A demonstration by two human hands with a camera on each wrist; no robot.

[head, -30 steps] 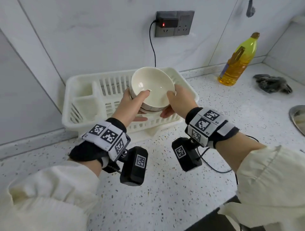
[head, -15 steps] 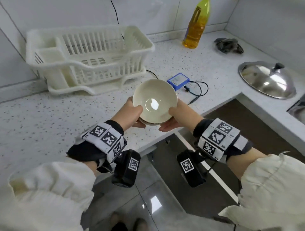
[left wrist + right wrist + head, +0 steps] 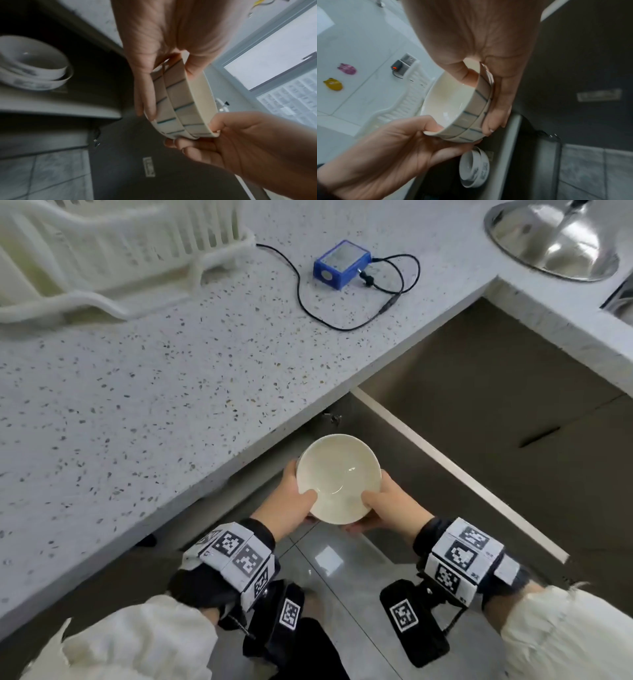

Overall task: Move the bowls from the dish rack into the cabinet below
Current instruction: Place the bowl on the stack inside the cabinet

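Both hands hold two nested cream bowls (image 3: 337, 477) with blue stripes on the outside, upright, below the counter's front edge. My left hand (image 3: 299, 484) grips the left rim, thumb inside and fingers underneath. My right hand (image 3: 376, 487) grips the right rim the same way. The left wrist view shows the striped bowls (image 3: 180, 102) between the left hand (image 3: 164, 75) and the right hand (image 3: 223, 135). Two white patterned bowls (image 3: 32, 65) sit stacked on the cabinet shelf (image 3: 51, 108), also seen as white bowls (image 3: 474, 167) in the right wrist view. The white dish rack (image 3: 120, 244) stands at the counter's back left.
The speckled countertop (image 3: 171, 371) overhangs the cabinet opening. An open dark cabinet door (image 3: 513, 422) stands to the right of the bowls. A blue box (image 3: 340, 263) with a black cable and a steel pot lid (image 3: 555, 241) lie on the counter. Grey floor tiles (image 3: 342, 577) lie below.
The bowls came out of the dish rack, passed over the counter's edge and dropped below it in front of the open cabinet. Both hands kept their grip.
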